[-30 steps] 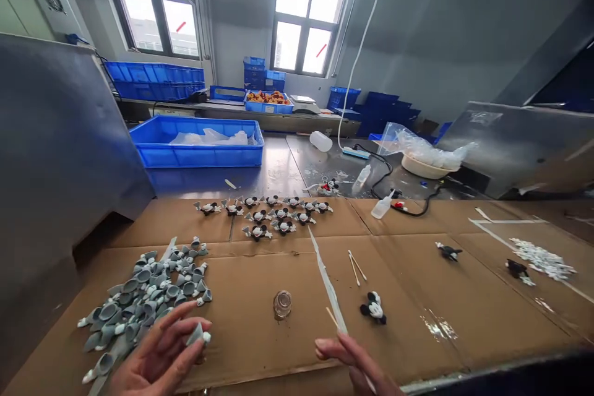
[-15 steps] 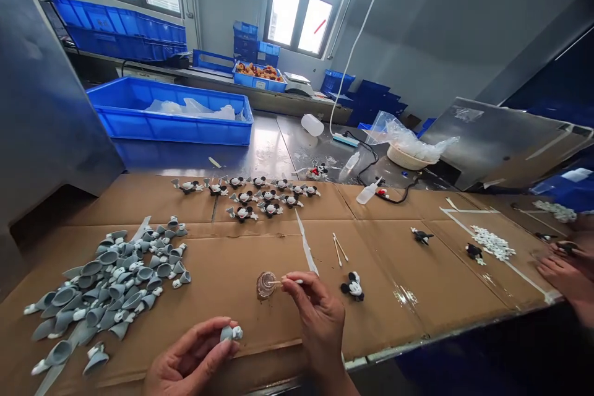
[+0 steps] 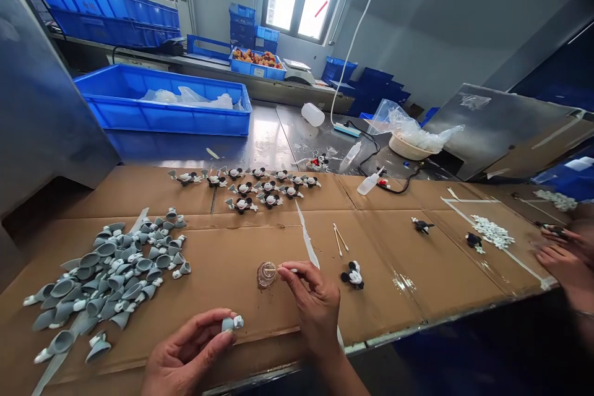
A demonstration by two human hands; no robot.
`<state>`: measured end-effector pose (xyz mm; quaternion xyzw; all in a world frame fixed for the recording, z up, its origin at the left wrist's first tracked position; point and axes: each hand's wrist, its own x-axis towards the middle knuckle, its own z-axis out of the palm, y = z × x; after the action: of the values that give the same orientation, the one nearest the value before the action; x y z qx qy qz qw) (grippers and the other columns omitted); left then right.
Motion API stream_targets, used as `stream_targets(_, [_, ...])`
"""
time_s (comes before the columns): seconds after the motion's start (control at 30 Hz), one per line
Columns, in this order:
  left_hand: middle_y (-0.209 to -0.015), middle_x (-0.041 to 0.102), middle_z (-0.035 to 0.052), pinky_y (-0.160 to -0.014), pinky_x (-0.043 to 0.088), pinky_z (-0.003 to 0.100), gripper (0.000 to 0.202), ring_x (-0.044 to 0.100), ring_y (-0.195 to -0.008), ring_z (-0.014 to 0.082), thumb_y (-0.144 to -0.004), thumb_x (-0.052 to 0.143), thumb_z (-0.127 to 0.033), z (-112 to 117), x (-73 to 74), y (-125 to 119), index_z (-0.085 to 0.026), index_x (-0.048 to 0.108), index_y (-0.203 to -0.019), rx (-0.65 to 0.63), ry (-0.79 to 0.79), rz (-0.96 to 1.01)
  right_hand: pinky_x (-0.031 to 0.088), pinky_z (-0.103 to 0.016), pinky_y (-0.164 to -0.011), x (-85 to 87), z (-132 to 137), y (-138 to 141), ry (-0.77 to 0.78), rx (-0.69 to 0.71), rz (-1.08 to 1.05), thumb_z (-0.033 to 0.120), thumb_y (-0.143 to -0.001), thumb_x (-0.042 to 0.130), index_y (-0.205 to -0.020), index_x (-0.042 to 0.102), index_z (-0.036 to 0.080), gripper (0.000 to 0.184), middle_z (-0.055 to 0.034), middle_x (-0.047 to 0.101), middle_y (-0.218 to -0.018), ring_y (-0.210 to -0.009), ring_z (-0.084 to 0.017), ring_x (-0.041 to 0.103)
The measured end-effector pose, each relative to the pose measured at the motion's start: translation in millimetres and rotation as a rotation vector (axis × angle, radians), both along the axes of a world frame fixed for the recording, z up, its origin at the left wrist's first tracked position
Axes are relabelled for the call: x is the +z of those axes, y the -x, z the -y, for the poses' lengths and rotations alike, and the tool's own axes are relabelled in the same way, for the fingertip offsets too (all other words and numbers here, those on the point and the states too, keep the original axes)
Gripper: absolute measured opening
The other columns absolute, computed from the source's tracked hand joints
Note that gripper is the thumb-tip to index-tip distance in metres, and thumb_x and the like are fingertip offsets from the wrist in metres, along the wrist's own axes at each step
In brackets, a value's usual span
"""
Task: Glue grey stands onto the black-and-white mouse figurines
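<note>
Between the thumb and fingers of my left hand (image 3: 192,352) is a small grey cone-shaped piece with a white gloved hand (image 3: 232,323) on its end. My right hand (image 3: 313,303) pinches a cotton swab (image 3: 275,270), its far tip in a small round clear dish (image 3: 266,276) of liquid on the cardboard. A black-and-white mouse figure (image 3: 353,276) lies just right of my right hand. Two more cotton swabs (image 3: 340,240) rest beyond it. To the left spreads a pile of the same grey pieces (image 3: 106,272).
Rows of mouse figures (image 3: 244,189) lie at the cardboard's far side. Squeeze bottles (image 3: 369,182) and a black cable (image 3: 403,189) are behind. A blue crate (image 3: 171,112) stands at the back left. At right, another person's hands (image 3: 554,253) work near small white parts (image 3: 492,231).
The view has tipped down slightly. Both hands keep their holds; the swab's tip now reaches further into the dish.
</note>
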<state>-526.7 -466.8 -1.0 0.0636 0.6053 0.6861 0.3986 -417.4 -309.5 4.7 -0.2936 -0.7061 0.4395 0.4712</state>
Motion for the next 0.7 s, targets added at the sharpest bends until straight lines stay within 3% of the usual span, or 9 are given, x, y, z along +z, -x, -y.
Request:
stream_targets(0.23, [-0.094, 0.077, 0.0055, -0.08, 0.052, 0.012, 0.04, 0.072, -0.085, 0.017, -0.055, 0.089, -0.041, 2, -9.8, 8, -0.021, 0.079, -0.087, -0.081, -0.013, -0.006, 0.051, -0.021, -0.066, -2.6, -1, -2, 0.068, -0.019, 0.011, 0.027, -0.085, 0.07, -0.082, 0.074, 0.021, 0.008, 0.0006, 0.069, -0.076, -0.069, -0.012, 0.065])
stream_targets(0.53, [-0.079, 0.077, 0.0056, -0.071, 0.052, 0.012, 0.043, 0.07, -0.07, 0.0134, -0.046, 0.092, -0.042, -7, 2.5, -5, -0.019, 0.077, -0.079, 0.009, 0.023, 0.082, 0.048, -0.019, -0.06, 0.1, 0, -2, 0.226, -0.068, -0.032, 0.032, -0.08, 0.075, -0.074, 0.073, 0.018, 0.015, 0.0005, 0.064, -0.065, -0.061, -0.011, 0.06])
stream_targets(0.7, [-0.078, 0.077, 0.0062, -0.069, 0.053, 0.015, 0.042, 0.069, -0.069, 0.0136, -0.045, 0.092, -0.042, -16, 8.7, -13, -0.018, 0.076, -0.076, -0.002, 0.011, 0.094, 0.049, -0.018, -0.057, 3.8, -2, -3, 0.335, -0.107, -0.116, 0.036, -0.078, 0.076, -0.073, 0.071, 0.016, 0.021, 0.0005, 0.063, -0.061, -0.057, -0.01, 0.058])
